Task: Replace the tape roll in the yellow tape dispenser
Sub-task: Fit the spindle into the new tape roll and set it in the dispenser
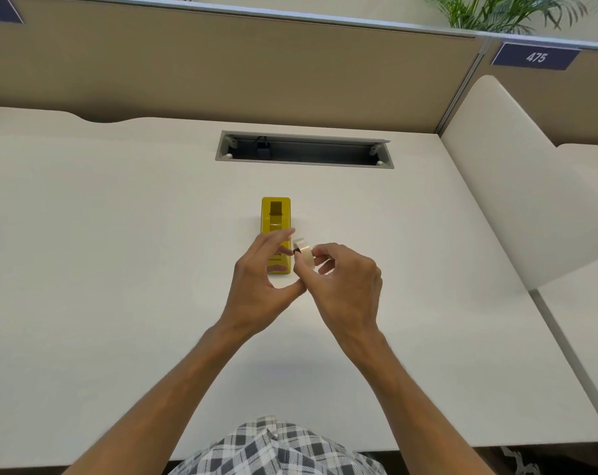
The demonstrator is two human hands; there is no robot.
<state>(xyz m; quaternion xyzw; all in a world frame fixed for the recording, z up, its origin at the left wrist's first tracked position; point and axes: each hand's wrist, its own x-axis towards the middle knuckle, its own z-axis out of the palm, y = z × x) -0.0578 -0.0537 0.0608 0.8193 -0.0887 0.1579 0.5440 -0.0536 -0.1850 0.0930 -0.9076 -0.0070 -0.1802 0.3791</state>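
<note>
The yellow tape dispenser [276, 217] stands on the white desk [119, 269], its near end hidden behind my left hand. Just right of it, above the desk, my right hand [342, 282] pinches a pale tape roll [304, 257] held on edge. A small black piece, apparently the roll's core, shows at the roll's left side. My left hand [261, 286] is at the roll's left, its fingertips at that black piece; whether they grip it I cannot tell.
A grey cable slot [304, 149] lies open in the desk behind the dispenser. A beige partition [222, 70] closes the far edge, and a white divider [516, 186] stands at the right. The desk's front edge runs near my checked shirt [277, 450].
</note>
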